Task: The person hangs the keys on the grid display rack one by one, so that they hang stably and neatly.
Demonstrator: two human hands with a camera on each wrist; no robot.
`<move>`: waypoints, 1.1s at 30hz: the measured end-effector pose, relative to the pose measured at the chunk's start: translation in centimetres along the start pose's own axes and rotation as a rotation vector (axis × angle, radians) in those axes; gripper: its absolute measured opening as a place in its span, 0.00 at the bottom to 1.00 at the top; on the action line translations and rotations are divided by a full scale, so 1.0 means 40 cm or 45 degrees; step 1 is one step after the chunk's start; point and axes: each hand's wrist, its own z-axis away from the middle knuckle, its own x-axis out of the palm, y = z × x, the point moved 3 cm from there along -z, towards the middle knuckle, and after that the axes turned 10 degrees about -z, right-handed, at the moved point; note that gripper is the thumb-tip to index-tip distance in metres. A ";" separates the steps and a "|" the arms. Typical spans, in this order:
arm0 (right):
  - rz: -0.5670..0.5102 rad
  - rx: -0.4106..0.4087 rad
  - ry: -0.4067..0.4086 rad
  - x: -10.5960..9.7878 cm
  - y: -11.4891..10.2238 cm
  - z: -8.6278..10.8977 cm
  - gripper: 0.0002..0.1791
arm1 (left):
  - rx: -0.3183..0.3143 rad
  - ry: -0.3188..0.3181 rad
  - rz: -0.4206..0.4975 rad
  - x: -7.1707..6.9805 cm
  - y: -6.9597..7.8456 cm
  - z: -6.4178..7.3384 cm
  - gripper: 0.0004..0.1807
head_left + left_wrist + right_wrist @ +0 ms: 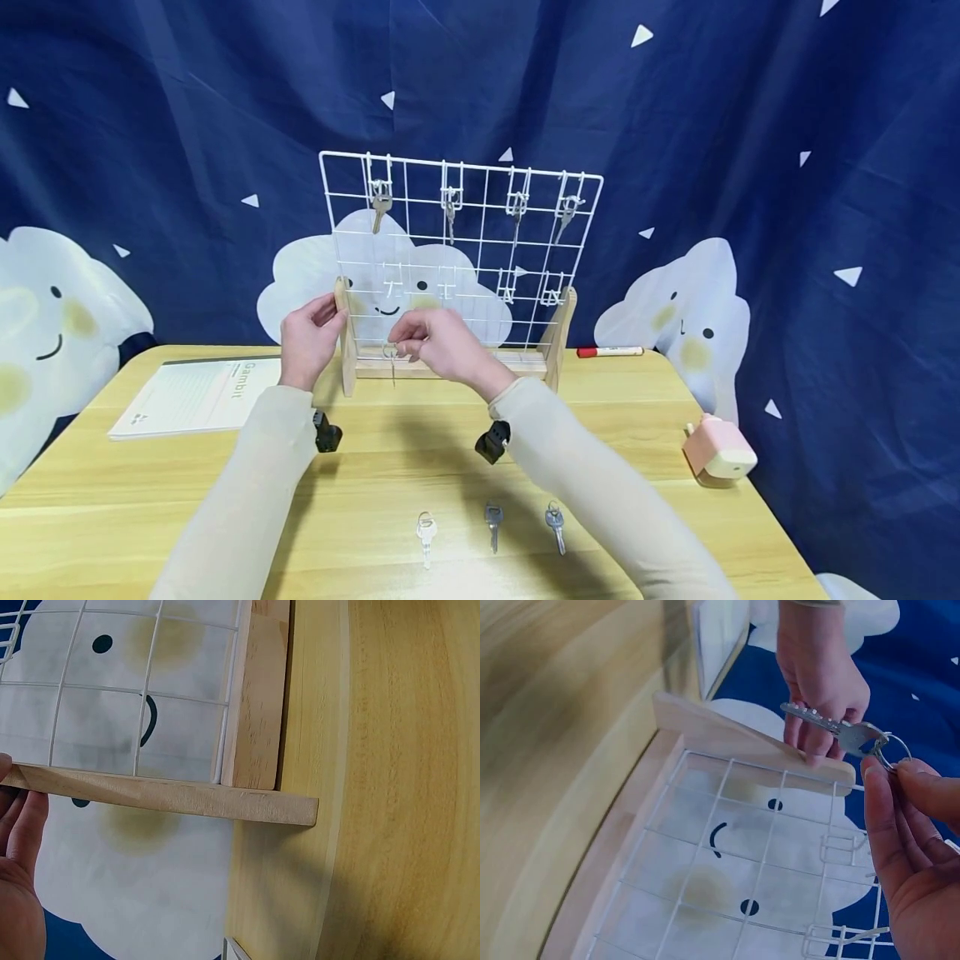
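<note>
My right hand (446, 346) pinches the metal ring (900, 754) of a key (851, 739) between thumb and fingertips. In the head view the key hangs downward, in front of the lower left of a white wire grid rack (431, 162). My left hand (307, 343) holds the upper part of the rack's left wooden side post (165, 796), thumb on one side and fingers on the other. Several keys, such as the leftmost key (381, 208), hang from the upper row of hooks. The lower hooks (507, 292) carry no keys.
Three ringed keys lie on the table near me: a left key (427, 533), a middle key (493, 521) and a right key (555, 523). A notebook (198, 396) lies at left, a red-capped marker (609, 352) at back right, a pink-and-white object (718, 450) at the right edge.
</note>
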 end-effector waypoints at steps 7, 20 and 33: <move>0.001 0.001 0.035 -0.014 -0.016 -0.020 0.05 | -0.003 0.006 0.031 0.003 0.006 0.000 0.21; -0.061 0.018 0.142 -0.019 -0.025 -0.068 0.04 | -0.023 0.004 0.022 0.001 0.001 0.002 0.21; 0.056 0.011 0.275 -0.034 -0.006 -0.116 0.04 | -0.019 -0.005 0.035 0.002 -0.001 0.004 0.21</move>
